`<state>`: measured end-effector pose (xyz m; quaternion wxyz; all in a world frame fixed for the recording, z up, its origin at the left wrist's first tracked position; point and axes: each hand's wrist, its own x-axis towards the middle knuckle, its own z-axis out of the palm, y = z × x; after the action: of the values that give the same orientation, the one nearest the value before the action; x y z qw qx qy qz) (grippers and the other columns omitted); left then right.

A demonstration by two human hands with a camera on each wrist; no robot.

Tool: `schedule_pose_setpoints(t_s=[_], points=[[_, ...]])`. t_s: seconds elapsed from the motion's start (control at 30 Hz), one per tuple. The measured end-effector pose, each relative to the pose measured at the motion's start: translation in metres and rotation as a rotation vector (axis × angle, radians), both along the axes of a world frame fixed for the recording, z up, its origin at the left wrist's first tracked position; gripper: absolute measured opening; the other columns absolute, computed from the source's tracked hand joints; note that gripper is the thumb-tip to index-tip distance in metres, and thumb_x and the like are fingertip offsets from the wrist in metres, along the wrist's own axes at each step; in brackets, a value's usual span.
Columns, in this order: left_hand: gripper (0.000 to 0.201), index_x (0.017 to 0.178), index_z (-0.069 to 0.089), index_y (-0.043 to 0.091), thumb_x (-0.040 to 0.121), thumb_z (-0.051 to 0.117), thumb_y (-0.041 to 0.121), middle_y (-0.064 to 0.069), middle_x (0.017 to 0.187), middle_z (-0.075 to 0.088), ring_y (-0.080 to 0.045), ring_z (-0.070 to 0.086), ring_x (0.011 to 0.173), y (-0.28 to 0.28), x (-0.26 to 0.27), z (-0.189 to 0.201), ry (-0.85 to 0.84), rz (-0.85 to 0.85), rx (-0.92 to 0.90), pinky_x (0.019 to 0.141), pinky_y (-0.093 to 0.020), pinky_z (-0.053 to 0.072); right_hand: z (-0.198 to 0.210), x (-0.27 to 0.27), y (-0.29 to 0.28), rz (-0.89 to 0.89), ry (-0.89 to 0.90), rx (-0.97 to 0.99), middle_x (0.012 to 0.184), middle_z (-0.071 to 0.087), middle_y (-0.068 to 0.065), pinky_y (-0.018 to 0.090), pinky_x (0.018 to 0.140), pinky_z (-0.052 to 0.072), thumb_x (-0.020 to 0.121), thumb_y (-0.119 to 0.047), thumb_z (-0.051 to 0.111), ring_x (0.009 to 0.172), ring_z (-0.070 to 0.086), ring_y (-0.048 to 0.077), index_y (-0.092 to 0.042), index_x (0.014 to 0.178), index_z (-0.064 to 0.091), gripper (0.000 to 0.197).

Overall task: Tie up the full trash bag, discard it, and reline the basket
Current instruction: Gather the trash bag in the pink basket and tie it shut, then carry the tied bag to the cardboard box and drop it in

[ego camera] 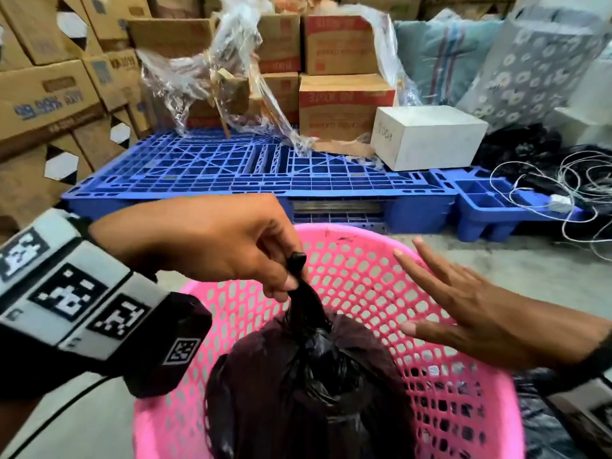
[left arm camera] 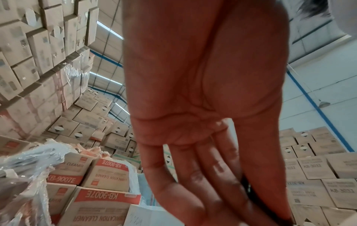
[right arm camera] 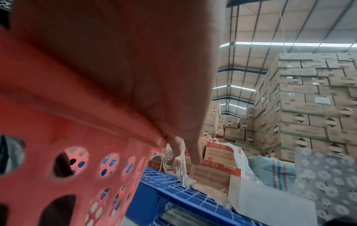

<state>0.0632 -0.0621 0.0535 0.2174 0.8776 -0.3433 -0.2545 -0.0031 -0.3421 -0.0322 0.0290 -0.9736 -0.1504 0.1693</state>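
Two hands work over a pink perforated basket [ego camera: 364, 283] that stands on the floor in front of a blue plastic pallet [ego camera: 231, 167].

Left hand [ego camera: 212, 246]: thumb and fingers are pinched around the twisted neck of the black trash bag [ego camera: 298, 376], just below a small knot that protrudes above the fingertips. The bag body sits inside the basket, with the neck drawn upright toward the hand.

Right hand [ego camera: 463, 309]: fingers are straight and spread, holding nothing. In the head view it lies over the basket's right rim. In the right wrist view the hand [right arm camera: 135, 68] lies along the top of that rim; whether the palm bears on it cannot be told.

The left wrist view shows the palm [left arm camera: 203, 91] with the fingers running away from the camera; the fingertips and the bag neck are not legible there.

Surroundings: stacked cardboard cartons [ego camera: 344, 104] and loose clear plastic wrap [ego camera: 212, 71] on the pallet, a white box [ego camera: 427, 140] at its right end, and coiled white cord [ego camera: 563, 193] further right.
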Motion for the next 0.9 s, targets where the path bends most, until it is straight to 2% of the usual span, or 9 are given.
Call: schedule_pose_setpoints(t_s=[0.1,0.17,0.27,0.37,0.43,0.5,0.6,0.73,0.9], points=[[0.007,0.086,0.076,0.018,0.082,0.07,0.015,0.0,0.076,0.077,-0.017,0.071,0.075,-0.003,0.004,-0.002,0.058,0.007,0.018,0.074,-0.04,0.056,-0.003,-0.001,-0.004,-0.009,-0.018,0.022,0.147,-0.042,0.0,0.026,0.113,-0.006,0.053,-0.09,-0.007,0.136,-0.021,0.006,-0.046,0.133,-0.034,0.095],[0.007,0.085,0.076,0.015,0.082,0.07,0.015,-0.002,0.076,0.077,-0.021,0.071,0.074,-0.004,0.003,-0.002,0.116,0.038,-0.002,0.075,-0.042,0.056,-0.008,0.001,-0.005,-0.008,-0.031,0.082,0.153,-0.033,0.003,0.033,0.119,0.002,0.059,-0.088,-0.005,0.143,-0.014,0.013,-0.045,0.138,-0.025,0.092],[0.007,0.083,0.075,0.009,0.081,0.069,0.006,-0.003,0.072,0.077,-0.008,0.068,0.065,-0.008,-0.004,0.009,0.191,0.142,-0.057,0.069,-0.028,0.055,-0.006,-0.001,-0.004,-0.04,-0.034,0.182,0.158,-0.009,0.015,0.049,0.116,0.023,0.068,-0.085,0.002,0.146,0.004,0.028,-0.037,0.145,-0.011,0.091],[0.012,0.078,0.075,0.009,0.077,0.068,-0.001,-0.002,0.061,0.073,0.003,0.06,0.055,-0.012,-0.017,0.043,0.186,0.189,-0.032,0.056,-0.02,0.049,0.036,-0.017,-0.001,-0.133,0.031,0.199,0.158,-0.004,0.016,0.045,0.118,0.016,0.063,-0.088,0.003,0.146,0.004,0.029,-0.038,0.139,-0.017,0.093],[0.014,0.073,0.073,0.007,0.075,0.065,-0.003,-0.002,0.047,0.066,0.01,0.049,0.041,-0.011,-0.029,0.083,0.205,0.242,0.002,0.046,-0.008,0.035,0.085,-0.033,0.003,-0.162,0.052,0.215,0.159,0.0,0.015,0.043,0.117,0.014,0.065,-0.087,0.005,0.146,0.007,0.03,-0.042,0.137,-0.016,0.088],[0.015,0.065,0.068,0.006,0.076,0.063,-0.003,0.0,0.045,0.062,0.008,0.043,0.035,-0.004,-0.034,0.14,0.23,0.331,0.01,0.042,-0.008,0.029,0.154,-0.04,0.008,-0.191,0.07,0.199,0.158,0.005,0.015,0.043,0.116,0.016,0.063,-0.087,0.0,0.146,0.011,0.031,-0.035,0.143,-0.006,0.096],[0.016,0.062,0.067,0.003,0.077,0.064,-0.003,0.011,0.032,0.054,0.004,0.047,0.036,0.021,-0.045,0.236,0.266,0.496,-0.012,0.043,-0.008,0.034,0.258,-0.049,0.022,-0.212,0.146,0.155,0.159,0.003,0.013,0.041,0.118,0.014,0.052,-0.09,-0.009,0.146,0.01,0.028,-0.029,0.148,0.0,0.114],[0.014,0.071,0.068,-0.007,0.079,0.061,-0.015,0.005,0.044,0.06,0.003,0.055,0.039,0.069,-0.069,0.371,0.293,0.678,-0.189,0.045,-0.006,0.041,0.38,-0.052,0.056,-0.195,0.142,0.167,0.16,0.004,0.009,0.04,0.116,0.015,0.045,-0.089,-0.018,0.146,0.012,0.026,-0.028,0.148,0.005,0.121],[0.021,0.065,0.069,0.011,0.082,0.066,-0.002,0.003,0.051,0.068,0.001,0.064,0.051,0.158,-0.11,0.474,0.183,0.788,-0.269,0.053,-0.009,0.047,0.45,-0.049,0.117,-0.094,0.056,0.216,0.159,0.014,0.007,0.039,0.117,0.019,0.052,-0.089,-0.014,0.145,0.015,0.022,-0.024,0.148,0.014,0.118]])
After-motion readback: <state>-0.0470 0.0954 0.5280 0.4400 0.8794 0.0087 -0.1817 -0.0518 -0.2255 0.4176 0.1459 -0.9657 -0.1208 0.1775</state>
